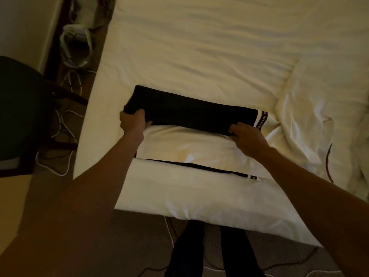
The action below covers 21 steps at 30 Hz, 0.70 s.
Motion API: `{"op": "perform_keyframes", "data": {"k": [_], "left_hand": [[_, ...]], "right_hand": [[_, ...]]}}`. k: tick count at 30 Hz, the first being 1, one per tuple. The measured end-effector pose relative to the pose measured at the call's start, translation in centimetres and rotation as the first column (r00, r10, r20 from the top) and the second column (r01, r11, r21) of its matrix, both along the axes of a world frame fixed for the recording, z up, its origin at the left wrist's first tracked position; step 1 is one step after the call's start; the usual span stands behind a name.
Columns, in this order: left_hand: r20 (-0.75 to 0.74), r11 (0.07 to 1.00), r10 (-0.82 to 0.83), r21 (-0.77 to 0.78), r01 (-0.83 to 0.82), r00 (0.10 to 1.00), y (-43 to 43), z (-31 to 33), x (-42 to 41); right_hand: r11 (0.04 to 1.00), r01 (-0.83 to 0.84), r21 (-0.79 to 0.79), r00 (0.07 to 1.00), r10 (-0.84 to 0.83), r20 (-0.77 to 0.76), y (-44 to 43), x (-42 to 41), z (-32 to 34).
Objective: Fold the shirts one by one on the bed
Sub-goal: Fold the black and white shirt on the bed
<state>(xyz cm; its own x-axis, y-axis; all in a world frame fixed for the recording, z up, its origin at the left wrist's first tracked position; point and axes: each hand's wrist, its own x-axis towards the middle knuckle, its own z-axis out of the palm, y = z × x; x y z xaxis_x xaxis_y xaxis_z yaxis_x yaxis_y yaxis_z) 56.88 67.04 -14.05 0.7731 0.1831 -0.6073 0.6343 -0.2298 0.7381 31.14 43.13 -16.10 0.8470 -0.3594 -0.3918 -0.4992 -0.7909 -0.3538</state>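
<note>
Dim bedroom, warm low light. White-sheeted bed point(199, 47) fills most of the frame, with a rumpled duvet point(329, 106) bunched at the right edge.

Black shirt point(189, 110) lies across the middle of the frame as a long narrow strip, running from centre-left to centre-right and tilted slightly down to the right. A white band with small lettering point(261, 120) crosses its right end; the text is too small to read.

Left hand point(132, 120) grips the strip's near left corner, fingers curled over the cloth, and that end is a little bunched. Right hand point(247, 136) pinches the near edge close to the right end, just beside the band, knuckles up. Both forearms reach in from the bottom corners.

Below the hands is a white cushioned layer, likely a pillow point(199, 196), at the near edge of the bed. A thin dark strip of fabric point(199, 166) with its own small white band shows between white folds there; cannot tell what it belongs to.

Left of frame: dark chair point(20, 106) and white cables point(67, 116) looping on the carpet. Upper left: a white device point(77, 47) on the floor, blurred. Bottom centre: the person's dark-clothed legs point(199, 252) standing against the bed.
</note>
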Motion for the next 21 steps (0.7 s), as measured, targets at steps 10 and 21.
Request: {"op": "perform_keyframes", "data": {"k": [10, 21], "left_hand": [[-0.2, 1.0, -0.026, 0.007, 0.028, 0.979, 1.0, 0.9, 4.8], [0.098, 0.495, -0.638, 0.811, 0.31, 0.764, -1.4, 0.6, -0.7]], "right_hand": [[0.989, -0.139, 0.054, 0.985, 0.144, -0.091, -1.1, 1.9, 0.7], [0.983, 0.112, 0.142, 0.983, -0.131, 0.129, -1.1, -2.6, 2.4]]}}
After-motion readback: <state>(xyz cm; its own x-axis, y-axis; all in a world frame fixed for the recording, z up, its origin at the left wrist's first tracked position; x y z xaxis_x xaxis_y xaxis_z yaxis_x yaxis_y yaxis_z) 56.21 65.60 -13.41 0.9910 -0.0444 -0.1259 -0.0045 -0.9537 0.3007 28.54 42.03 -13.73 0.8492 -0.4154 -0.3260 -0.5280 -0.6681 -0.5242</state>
